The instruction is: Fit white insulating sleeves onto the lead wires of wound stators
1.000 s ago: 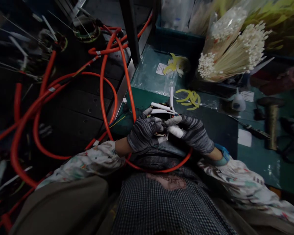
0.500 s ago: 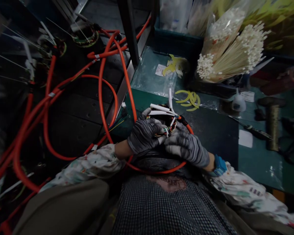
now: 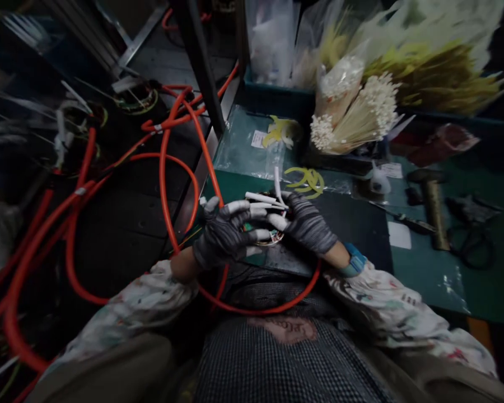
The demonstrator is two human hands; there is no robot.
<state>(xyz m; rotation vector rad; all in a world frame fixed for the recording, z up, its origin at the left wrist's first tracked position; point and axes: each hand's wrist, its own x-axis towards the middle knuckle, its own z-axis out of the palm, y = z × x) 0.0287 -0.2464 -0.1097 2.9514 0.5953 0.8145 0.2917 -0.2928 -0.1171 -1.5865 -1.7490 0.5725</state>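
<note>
Over the dark mat on the bench lies a wire-wound ring [image 3: 271, 239], seemingly a motor stator, with copper and coloured windings. White sleeves [image 3: 262, 198] stick out from its top. My left hand [image 3: 227, 229], in a grey striped glove with white fingertips, has its fingers spread and stretched over the ring's left side. Fingers of my right hand [image 3: 306, 221], gloved alike, close around the base of the white-sleeved wires and cover the ring's right side. An orange cable [image 3: 285, 305] loops below both hands, across the front of the apron.
Thick orange cables [image 3: 166, 168] coil at left, near other wound rings [image 3: 136, 101]. Yellow curved strips [image 3: 306, 180] lie beyond my hands. Behind stand a bundle of white-tipped sticks [image 3: 361, 120] and plastic bags [image 3: 271, 45]. A hammer [image 3: 434, 210] and a screwdriver-like tool [image 3: 415, 222] rest at right.
My left hand has spread its fingers and shifted left on the ring. My right hand has moved up onto the wire base, covering the cable joint. The view has shifted.
</note>
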